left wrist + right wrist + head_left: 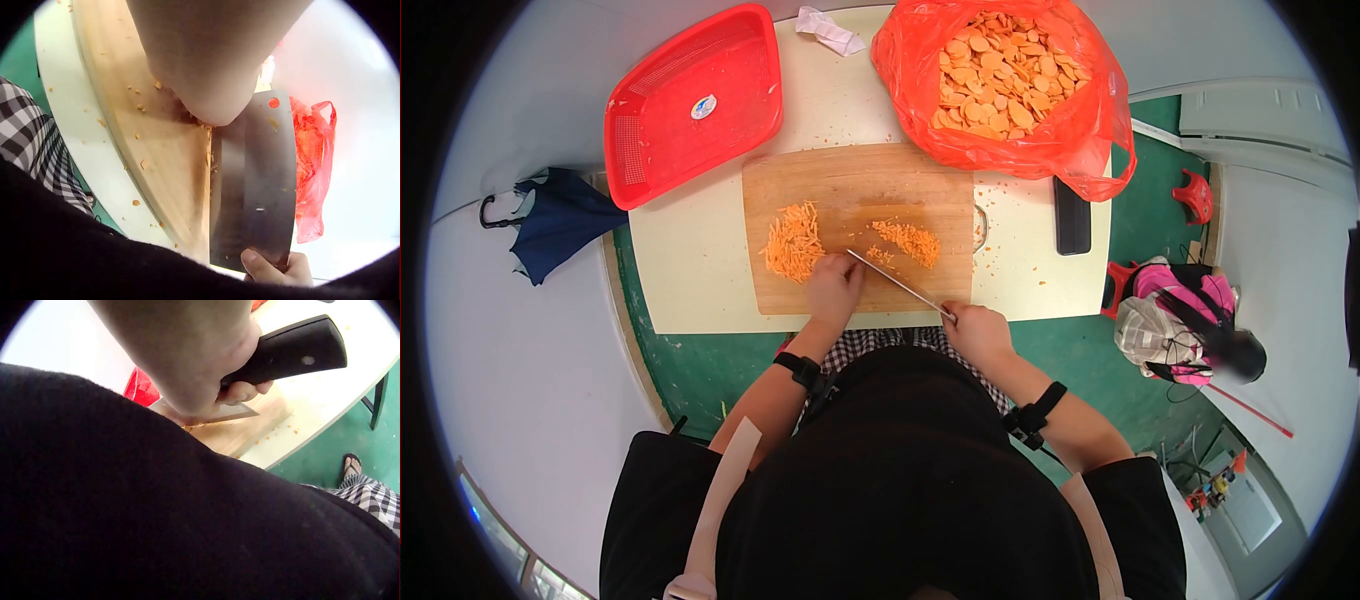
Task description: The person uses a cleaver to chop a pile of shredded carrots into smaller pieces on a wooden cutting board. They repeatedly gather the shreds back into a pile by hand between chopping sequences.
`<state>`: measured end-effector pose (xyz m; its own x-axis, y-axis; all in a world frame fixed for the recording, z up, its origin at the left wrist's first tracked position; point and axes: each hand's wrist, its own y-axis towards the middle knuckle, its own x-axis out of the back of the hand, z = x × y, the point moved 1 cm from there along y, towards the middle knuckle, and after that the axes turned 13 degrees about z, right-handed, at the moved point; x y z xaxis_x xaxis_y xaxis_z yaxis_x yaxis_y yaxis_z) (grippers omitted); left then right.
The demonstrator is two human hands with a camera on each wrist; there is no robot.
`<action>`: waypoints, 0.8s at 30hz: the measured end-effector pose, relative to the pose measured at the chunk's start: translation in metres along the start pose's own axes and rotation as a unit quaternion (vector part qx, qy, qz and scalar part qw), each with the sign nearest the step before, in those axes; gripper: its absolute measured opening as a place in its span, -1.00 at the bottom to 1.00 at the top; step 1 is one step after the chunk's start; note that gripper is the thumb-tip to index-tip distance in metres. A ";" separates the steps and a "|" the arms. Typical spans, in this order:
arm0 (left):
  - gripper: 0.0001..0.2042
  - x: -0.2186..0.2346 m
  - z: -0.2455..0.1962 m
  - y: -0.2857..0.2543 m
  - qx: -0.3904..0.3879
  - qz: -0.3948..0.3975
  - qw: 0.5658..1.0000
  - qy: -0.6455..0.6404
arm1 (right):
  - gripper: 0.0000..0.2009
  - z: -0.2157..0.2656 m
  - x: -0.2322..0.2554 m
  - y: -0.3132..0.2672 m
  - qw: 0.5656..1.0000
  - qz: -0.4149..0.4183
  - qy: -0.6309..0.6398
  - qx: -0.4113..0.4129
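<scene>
My right hand (982, 335) grips the black handle (306, 350) of a cleaver. Its broad steel blade (253, 175) stands on edge on the wooden cutting board (820, 175), slanting toward my left hand (836, 290). In the left wrist view the thumb of the right hand (265, 267) lies against the blade's side. The left hand is low on the board, its knuckles right at the blade's far end; its fingertips and anything under them are hidden. Left of it lies a pile of orange shreds (793, 243), like carrot. Beyond the blade are finely chopped orange bits (908, 240).
A red plastic basket (690, 110) stands at the back left of the table. At the back right, a red plastic bag (910, 95) holds many orange slices (1005, 75). A black phone-like object (1072, 217) lies near the right edge. A crumpled white paper (830, 32) lies at the back.
</scene>
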<state>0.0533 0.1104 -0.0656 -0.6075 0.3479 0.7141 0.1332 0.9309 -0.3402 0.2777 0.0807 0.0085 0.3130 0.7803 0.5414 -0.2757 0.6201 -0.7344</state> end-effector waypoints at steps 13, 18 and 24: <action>-0.90 -0.005 0.004 0.002 0.074 0.025 0.994 -0.079 | -0.88 -0.002 0.006 0.002 0.997 0.011 -0.063 0.035; -0.86 -0.002 -0.001 0.001 0.019 -0.019 0.996 -0.084 | -0.88 -0.006 0.004 -0.002 0.997 -0.005 -0.067 0.029; -0.88 -0.002 -0.003 0.001 0.033 -0.010 0.995 -0.091 | -0.88 -0.004 -0.009 0.014 0.997 0.006 -0.071 0.022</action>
<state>0.0566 0.1113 -0.0657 -0.7428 0.2968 0.6002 0.0712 0.9264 -0.3699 0.2743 0.0824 -0.0084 0.1780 0.7890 0.5881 -0.3185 0.6116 -0.7242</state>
